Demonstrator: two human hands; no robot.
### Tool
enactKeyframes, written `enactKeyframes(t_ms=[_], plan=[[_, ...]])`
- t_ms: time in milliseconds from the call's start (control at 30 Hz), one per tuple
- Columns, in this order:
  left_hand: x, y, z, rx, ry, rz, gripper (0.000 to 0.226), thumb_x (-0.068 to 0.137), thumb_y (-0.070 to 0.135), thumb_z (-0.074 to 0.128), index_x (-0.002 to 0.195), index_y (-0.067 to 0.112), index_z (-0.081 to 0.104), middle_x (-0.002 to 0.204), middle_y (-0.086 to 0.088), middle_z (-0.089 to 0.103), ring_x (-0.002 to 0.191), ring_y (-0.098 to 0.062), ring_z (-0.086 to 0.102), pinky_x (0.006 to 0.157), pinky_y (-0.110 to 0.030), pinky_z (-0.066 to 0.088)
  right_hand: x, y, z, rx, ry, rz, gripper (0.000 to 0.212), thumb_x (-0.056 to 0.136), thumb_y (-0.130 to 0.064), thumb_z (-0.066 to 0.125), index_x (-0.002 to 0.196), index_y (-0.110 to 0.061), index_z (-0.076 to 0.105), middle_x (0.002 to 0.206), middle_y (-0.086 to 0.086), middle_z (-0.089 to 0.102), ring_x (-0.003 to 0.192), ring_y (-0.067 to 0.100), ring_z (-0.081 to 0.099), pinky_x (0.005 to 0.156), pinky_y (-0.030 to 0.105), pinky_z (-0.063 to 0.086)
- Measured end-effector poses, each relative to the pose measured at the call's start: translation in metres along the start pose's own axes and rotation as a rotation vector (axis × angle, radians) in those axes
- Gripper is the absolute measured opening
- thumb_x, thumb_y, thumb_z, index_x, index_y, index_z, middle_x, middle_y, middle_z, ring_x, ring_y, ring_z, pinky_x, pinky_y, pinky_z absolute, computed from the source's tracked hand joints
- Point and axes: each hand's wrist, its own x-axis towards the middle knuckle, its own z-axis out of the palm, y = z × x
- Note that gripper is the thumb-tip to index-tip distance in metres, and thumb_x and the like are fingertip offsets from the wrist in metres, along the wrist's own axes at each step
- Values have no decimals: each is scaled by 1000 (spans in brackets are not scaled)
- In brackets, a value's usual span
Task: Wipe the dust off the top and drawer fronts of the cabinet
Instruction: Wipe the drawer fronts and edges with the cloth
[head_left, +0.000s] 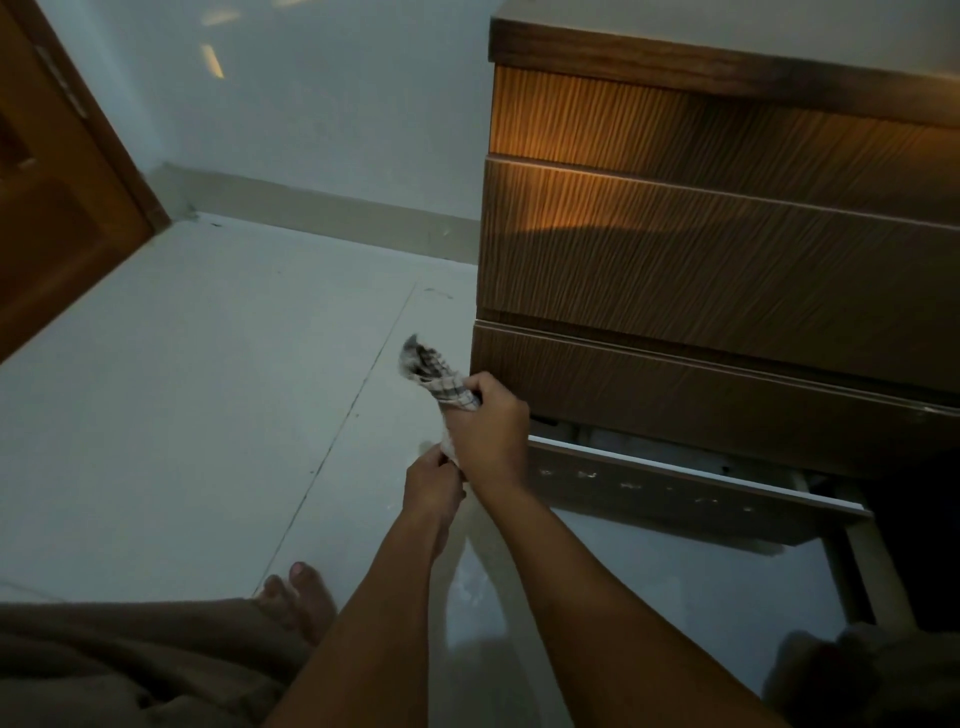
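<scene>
A dark wooden cabinet (727, 249) with ribbed drawer fronts fills the upper right. Three drawer fronts are closed; the lowest drawer (691, 493) is pulled out a little, its top edge pale and speckled. A checked cloth (431, 374) is bunched just left of the cabinet's lower corner. My right hand (488, 426) is shut on the cloth's upper part, close to the third drawer front. My left hand (434, 480) pinches the cloth's lower end beneath the right hand. The cabinet top is barely in view at the upper edge.
Pale tiled floor (208, 389) spreads to the left. A wooden door (57, 208) stands at the far left beside a white wall and skirting. My bare foot (298, 597) and bent leg lie at the bottom left. A dark object sits at the bottom right.
</scene>
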Motion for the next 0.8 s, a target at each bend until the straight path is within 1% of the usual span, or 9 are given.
enactKeyframes(t_ms=[67,133,200,233,333,433,600,733,800], plan=[[0,0,0,-25,-11,-6,30,95,5,40,97,13,69,91,-8,71,91,-29,63,87,-48,53,1,-7,-9,81,-95,-27,16,79,-12,76,77,-20,61,71,-7,66,61,-5,58,53,12,42],[1,-1,-1,-14,-20,2,34,93,4,40,110,12,69,100,-9,72,89,-24,65,82,-41,54,-3,-7,-26,164,-151,-19,14,80,-13,76,79,-15,62,73,-5,68,64,-6,59,56,15,46],[2,-1,-2,-4,-25,24,33,94,9,46,120,13,67,109,-9,71,91,-23,66,83,-38,55,-11,-1,-48,249,-191,16,11,81,-13,76,86,-11,67,80,0,72,72,1,64,64,19,52],[1,0,-1,-14,-21,34,29,95,12,51,119,13,67,109,-10,71,92,-23,66,85,-37,55,-16,4,-60,272,-213,41,11,81,-12,75,89,-12,68,82,-1,73,75,2,66,68,18,52],[1,4,3,9,55,61,29,91,24,64,115,9,69,110,-12,71,98,-26,66,91,-38,53,-29,24,-88,273,-243,116,15,84,-7,72,94,-18,67,86,-15,70,78,-10,66,70,6,47],[0,8,9,25,105,71,33,89,28,66,114,8,70,110,-11,71,100,-26,66,94,-42,52,-36,45,-101,268,-220,206,15,86,-10,70,98,-19,69,88,-20,69,80,-13,65,71,3,46],[2,15,21,22,161,66,37,90,29,63,119,6,68,115,-13,69,107,-28,64,98,-47,50,-44,65,-104,293,-163,289,9,90,-11,65,96,-17,68,93,-10,71,82,-8,66,76,10,49],[4,22,32,16,197,73,39,93,29,59,123,6,65,121,-13,67,111,-30,62,98,-47,50,-48,75,-115,321,-45,344,11,92,-16,62,103,-17,65,95,-15,68,81,-11,64,70,4,47],[2,25,37,11,211,66,38,95,28,56,126,6,62,124,-11,64,109,-27,60,99,-46,50,-53,82,-122,302,56,365,17,93,-18,60,110,-15,63,99,-12,66,87,-9,62,74,4,48]])
